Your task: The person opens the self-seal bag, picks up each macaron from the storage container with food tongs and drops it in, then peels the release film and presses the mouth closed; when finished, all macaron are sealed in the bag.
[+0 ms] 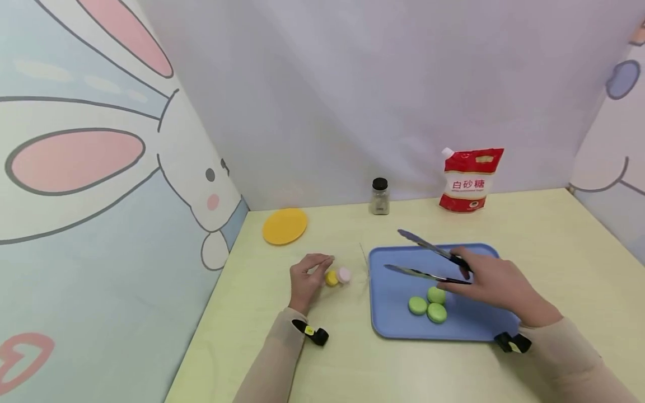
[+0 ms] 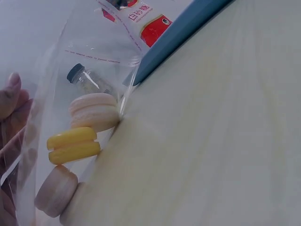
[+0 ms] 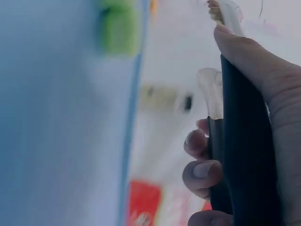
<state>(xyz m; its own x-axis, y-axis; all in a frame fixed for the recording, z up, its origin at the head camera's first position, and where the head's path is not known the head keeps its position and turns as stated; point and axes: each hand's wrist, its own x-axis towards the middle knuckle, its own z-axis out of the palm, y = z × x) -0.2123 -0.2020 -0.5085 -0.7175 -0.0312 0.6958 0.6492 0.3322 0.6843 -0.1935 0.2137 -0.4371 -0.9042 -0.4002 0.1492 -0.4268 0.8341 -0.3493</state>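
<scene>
On the left, my left hand point(image 1: 304, 282) pinches the edge of a clear plastic bag point(image 2: 96, 59), its mouth toward the tray. Inside the bag sit a yellow macaron point(image 2: 74, 145), a pale pink macaron point(image 2: 95, 112) and a pale mauve one point(image 2: 57, 190). My right hand point(image 1: 496, 282) grips metal tongs point(image 1: 428, 246) by their black handles. The tongs' arms stand spread above a blue tray point(image 1: 390, 302), with nothing between the tips. Three green macarons point(image 1: 436, 313) lie grouped on the tray, below and nearer than the tongs.
An orange plate point(image 1: 284, 226) lies at the back left of the table. Along the back wall stand a small black-capped glass jar point(image 1: 380, 201) and a red and white sugar pouch point(image 1: 470, 182). Side walls printed with rabbits point(image 1: 209, 190) border the table.
</scene>
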